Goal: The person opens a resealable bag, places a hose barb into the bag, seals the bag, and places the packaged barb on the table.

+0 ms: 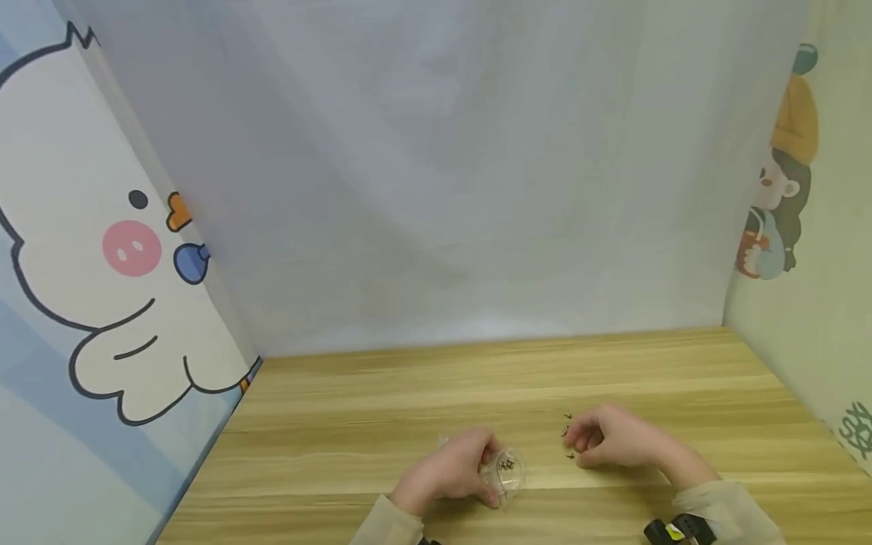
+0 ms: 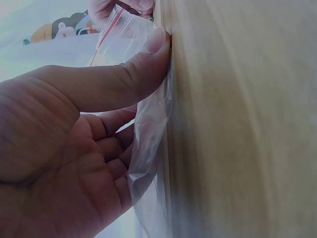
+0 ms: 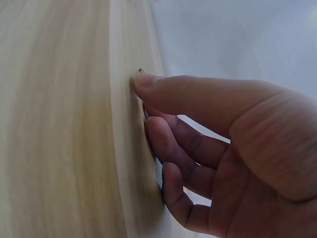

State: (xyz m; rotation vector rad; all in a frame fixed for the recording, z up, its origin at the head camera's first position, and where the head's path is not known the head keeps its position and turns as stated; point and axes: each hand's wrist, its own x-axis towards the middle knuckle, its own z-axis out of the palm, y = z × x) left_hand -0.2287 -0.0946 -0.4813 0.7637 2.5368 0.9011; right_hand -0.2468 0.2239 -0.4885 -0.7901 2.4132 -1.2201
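Observation:
My left hand [image 1: 453,465] grips a clear plastic zip bag [image 2: 153,119] with a red stripe along its mouth, thumb on one side and fingers on the other. Inside the bag, toward its mouth, lies a cluster of small dark screws [image 1: 506,463]. To the right, my right hand [image 1: 616,437] hovers low at the tabletop, fingers bent and thumb apart from them. Several loose screws [image 1: 570,456] lie on the wood just left of its fingertips. In the right wrist view one small metal piece [image 3: 140,70] shows beside the thumb tip; nothing shows held between thumb and fingers.
The wood-grain table [image 1: 327,424] spreads under both hands. A pale grey sheet [image 1: 443,189] hangs behind it. Walls with cartoon figures stand at left [image 1: 88,250] and right [image 1: 817,303]. A dark strap device [image 1: 681,528] sits on the right wrist.

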